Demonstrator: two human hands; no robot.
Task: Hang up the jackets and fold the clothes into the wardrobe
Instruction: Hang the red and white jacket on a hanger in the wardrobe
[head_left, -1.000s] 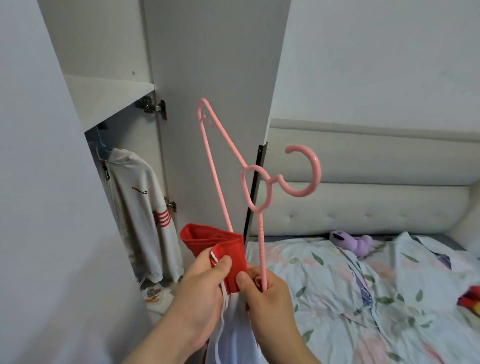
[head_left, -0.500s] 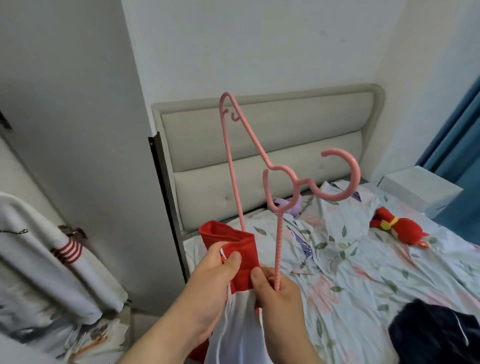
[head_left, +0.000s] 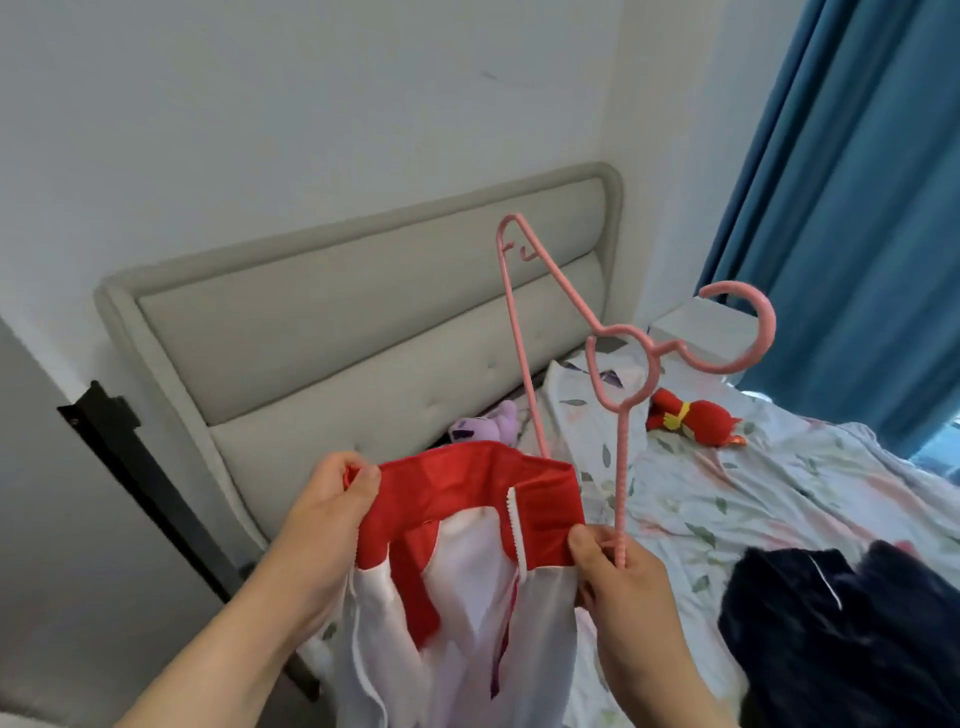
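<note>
The red-and-white jacket (head_left: 467, 582) hangs at lower centre of the frame, its collar stretched wide. The left hand (head_left: 332, 509) has its fingers curled on the collar's left edge. The right hand (head_left: 623, 577) pinches the collar's right edge together with the pink hanger (head_left: 620, 467), which stands upright in open air over the bed (head_left: 779, 493). A dark garment (head_left: 857, 623) lies at lower right.

Gripping one collar end of a red-and-white zip-front jacket (head_left: 467, 519) with the left hand (head_left: 332, 499); pinching the other end, plus one arm of a thin pink plastic hanger (head_left: 621, 457), in the right hand (head_left: 618, 577). Just right of that hand, a dark navy garment (head_left: 831, 634); beyond it, a red plush toy (head_left: 691, 415) on floral bedding (head_left: 779, 493).
</note>
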